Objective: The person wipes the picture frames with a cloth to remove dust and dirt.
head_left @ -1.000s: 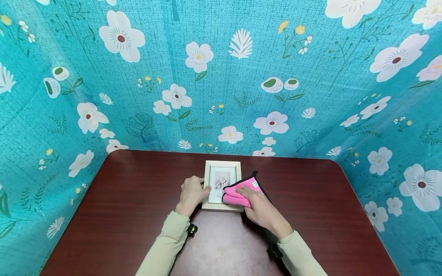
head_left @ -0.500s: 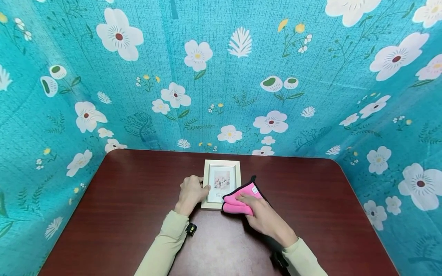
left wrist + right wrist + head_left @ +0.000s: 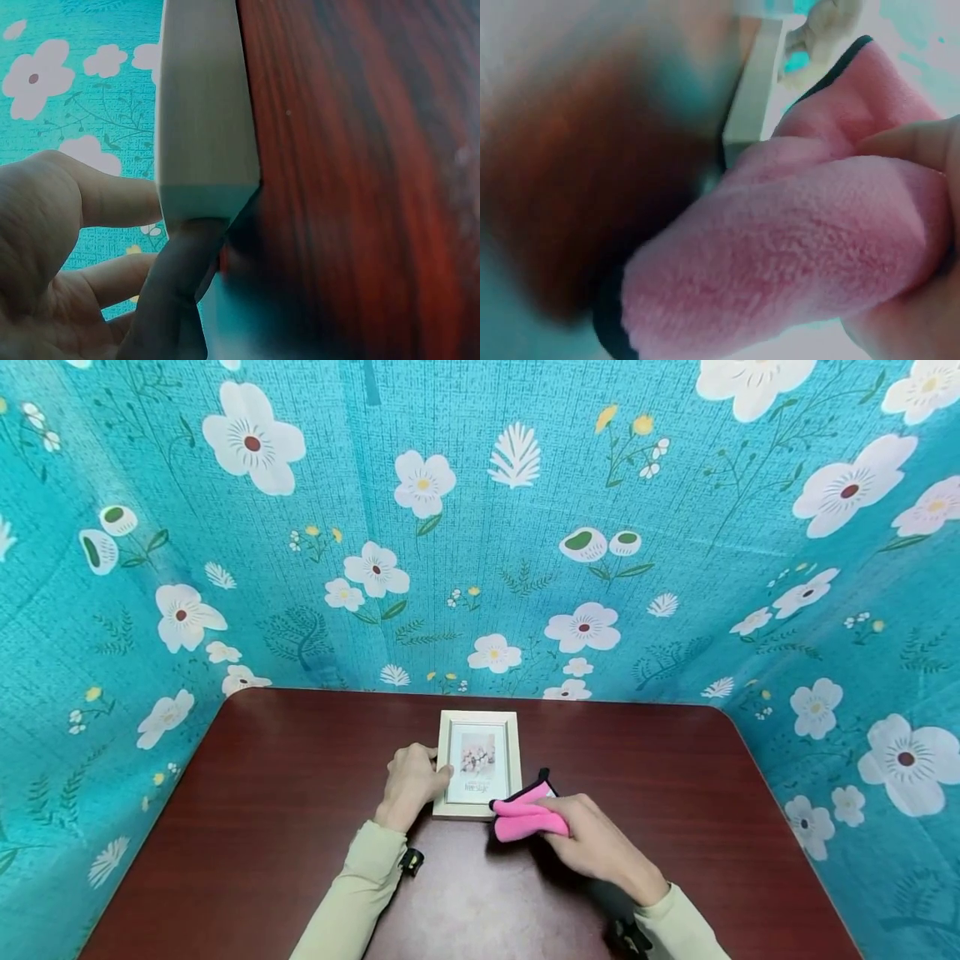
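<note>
A cream picture frame (image 3: 442,777) with a small flower print inside lies face up toward the back of the table. My left hand (image 3: 409,783) grips its left edge, thumb over the front; in the left wrist view, fingers (image 3: 176,285) reach in at the frame's edge (image 3: 206,105). Bunched in my right hand (image 3: 600,843) is a pink cleaning cloth (image 3: 525,822) with black trim, at the frame's lower right corner. Close up in the right wrist view, the fluffy cloth (image 3: 780,255) covers part of the frame (image 3: 751,97).
The dark red-brown table (image 3: 300,793) has rounded back corners. A turquoise flowered curtain (image 3: 480,543) hangs behind it and along both sides. Dark wrist cameras, one a small black box (image 3: 412,862), sit at both sleeves.
My right hand has drawn the cloth off the frame's lower right part, down and to the right, uncovering the print and lettering. My left hand keeps its grip on the frame.
</note>
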The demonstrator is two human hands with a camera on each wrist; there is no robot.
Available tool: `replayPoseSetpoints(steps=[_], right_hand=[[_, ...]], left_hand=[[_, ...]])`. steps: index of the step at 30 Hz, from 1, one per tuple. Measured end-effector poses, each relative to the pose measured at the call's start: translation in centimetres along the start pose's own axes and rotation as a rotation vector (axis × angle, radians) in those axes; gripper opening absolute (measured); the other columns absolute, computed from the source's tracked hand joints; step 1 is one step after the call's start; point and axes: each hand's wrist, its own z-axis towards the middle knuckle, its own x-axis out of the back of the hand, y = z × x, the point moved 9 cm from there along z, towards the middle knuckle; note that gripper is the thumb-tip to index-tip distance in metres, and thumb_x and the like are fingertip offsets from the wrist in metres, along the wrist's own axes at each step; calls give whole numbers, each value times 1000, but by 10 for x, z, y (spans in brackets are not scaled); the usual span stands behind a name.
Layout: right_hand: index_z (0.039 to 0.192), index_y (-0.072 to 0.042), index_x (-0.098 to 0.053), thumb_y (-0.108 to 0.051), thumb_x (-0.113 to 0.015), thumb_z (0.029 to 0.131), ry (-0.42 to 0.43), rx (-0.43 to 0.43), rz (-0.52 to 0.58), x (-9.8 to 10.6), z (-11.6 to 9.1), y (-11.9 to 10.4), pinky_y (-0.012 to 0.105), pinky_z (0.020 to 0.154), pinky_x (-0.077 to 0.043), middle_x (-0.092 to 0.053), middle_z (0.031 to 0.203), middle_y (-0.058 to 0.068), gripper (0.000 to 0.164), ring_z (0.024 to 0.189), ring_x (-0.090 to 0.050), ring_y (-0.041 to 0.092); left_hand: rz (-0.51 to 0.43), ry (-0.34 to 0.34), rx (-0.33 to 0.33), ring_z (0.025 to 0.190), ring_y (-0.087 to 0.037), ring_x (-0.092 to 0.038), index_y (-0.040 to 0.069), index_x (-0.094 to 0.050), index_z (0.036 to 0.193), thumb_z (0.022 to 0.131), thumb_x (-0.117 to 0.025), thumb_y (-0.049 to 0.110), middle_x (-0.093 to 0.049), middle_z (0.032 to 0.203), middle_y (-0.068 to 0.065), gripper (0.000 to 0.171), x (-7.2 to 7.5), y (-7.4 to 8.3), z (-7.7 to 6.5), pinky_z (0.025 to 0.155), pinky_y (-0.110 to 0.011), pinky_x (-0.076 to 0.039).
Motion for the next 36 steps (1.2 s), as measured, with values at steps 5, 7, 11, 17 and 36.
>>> replayPoseSetpoints(steps=[5,7,11,17,36], right_hand=[[129,-35,-75,5,-70,94,89,-13,42,27,14,8,19,58,-39,-74,110,-21,54,65,-42,-3],[136,-34,-73,3,-69,97,108,-21,59,36,24,12,19,62,-42,-75,120,-18,54,69,-46,-2],[142,-27,-70,4,-65,98,208,-38,51,52,44,21,23,64,-44,-77,117,-9,54,71,-53,5],[140,-22,-72,-4,-68,99,376,-101,-15,67,67,40,31,61,-43,-78,109,2,45,67,-50,17],[136,-3,-70,0,-69,90,106,-120,-444,0,126,61,48,99,-59,-75,128,15,46,115,-73,32]], left_hand=[[-1,9,-11,79,-26,-61,6,-76,132,94,-80,31,-67,80,-3,45,1,0,0,67,-38,-50],[3,13,-9,79,-26,-61,6,-76,132,94,-80,31,-68,81,-3,45,2,-1,0,67,-38,-51],[2,12,-3,77,-25,-61,7,-76,132,95,-79,31,-69,84,-4,45,2,-2,0,64,-37,-51],[-21,-2,-4,61,-21,-54,5,-75,133,96,-78,29,-68,80,-8,45,-1,-2,-3,53,-32,-42],[-10,38,-28,84,-28,-63,5,-78,128,92,-81,28,-69,83,-4,43,2,-1,-3,72,-45,-55]])
